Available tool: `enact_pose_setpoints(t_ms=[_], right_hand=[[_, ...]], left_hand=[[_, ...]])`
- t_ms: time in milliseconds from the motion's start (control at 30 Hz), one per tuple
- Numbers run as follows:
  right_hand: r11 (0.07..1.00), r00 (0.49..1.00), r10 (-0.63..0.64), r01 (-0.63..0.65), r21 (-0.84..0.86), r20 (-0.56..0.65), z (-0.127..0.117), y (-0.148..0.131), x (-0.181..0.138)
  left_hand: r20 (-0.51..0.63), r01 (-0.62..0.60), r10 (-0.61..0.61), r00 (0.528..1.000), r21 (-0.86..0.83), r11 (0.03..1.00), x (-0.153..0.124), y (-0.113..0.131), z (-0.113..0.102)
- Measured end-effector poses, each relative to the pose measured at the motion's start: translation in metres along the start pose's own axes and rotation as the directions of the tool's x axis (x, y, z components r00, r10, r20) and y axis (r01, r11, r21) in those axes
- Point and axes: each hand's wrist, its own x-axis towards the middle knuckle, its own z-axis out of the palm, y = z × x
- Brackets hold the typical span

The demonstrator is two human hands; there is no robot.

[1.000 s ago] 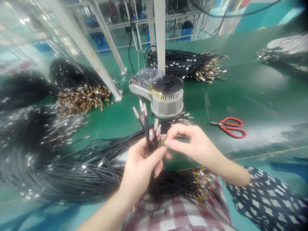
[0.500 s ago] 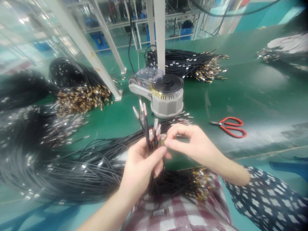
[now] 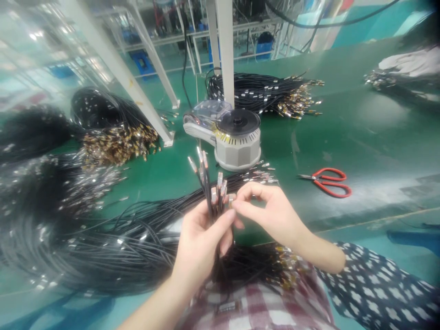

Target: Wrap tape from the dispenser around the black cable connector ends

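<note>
My left hand [image 3: 201, 240] is closed around a small bunch of thin black cables [image 3: 210, 192], whose metal connector ends stick up above the fist. My right hand [image 3: 271, 213] pinches the connector tip of one cable [image 3: 231, 200] at the right side of that bunch, thumb and forefinger together. The cables run down over my checked lap cloth [image 3: 261, 302], where more gold-tipped ends lie. Both hands hover just in front of the grey tape dispenser [image 3: 237, 142].
Large coils of black cables lie at the left [image 3: 85, 243], far left [image 3: 103, 128] and behind the dispenser [image 3: 264, 94]. Red-handled scissors [image 3: 328, 182] rest on the green bench [image 3: 371, 133] to the right. White frame posts [image 3: 225, 50] rise behind the dispenser.
Both hands and the bunch have shifted slightly left and the view has tilted a little; the grips are unchanged.
</note>
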Motion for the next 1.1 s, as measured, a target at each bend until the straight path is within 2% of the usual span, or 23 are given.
enact_pose_setpoints(t_ms=[167, 333, 700, 833, 1000, 1100], right_hand=[[0.997, 0.998, -0.041, 0.038, 0.059, 0.041, 0.000, 0.003, 0.001], [0.997, 0.993, -0.074, 0.077, -0.021, 0.096, -0.008, -0.002, 0.003], [0.988, 0.990, -0.126, 0.130, -0.083, 0.061, -0.005, -0.003, 0.005], [0.990, 0.990, -0.119, 0.124, -0.071, 0.070, -0.006, -0.008, 0.005], [0.998, 0.984, -0.061, 0.060, 0.011, 0.170, -0.010, -0.013, 0.006], [0.992, 0.986, -0.128, 0.128, 0.007, 0.109, -0.007, -0.010, 0.005]], left_hand=[[-0.055, -0.017, 0.014, 0.998, -0.049, 0.999, 0.003, 0.001, 0.003], [-0.048, 0.009, -0.014, 0.999, -0.098, 0.995, 0.004, 0.005, 0.003], [-0.076, 0.113, -0.126, 0.989, -0.159, 0.981, 0.004, 0.007, -0.003], [-0.026, 0.106, -0.111, 0.994, -0.148, 0.983, 0.003, 0.008, -0.004], [0.083, 0.091, -0.084, 0.993, -0.078, 0.993, 0.002, 0.010, -0.004], [0.101, 0.093, -0.085, 0.991, -0.082, 0.992, 0.002, 0.009, -0.003]])
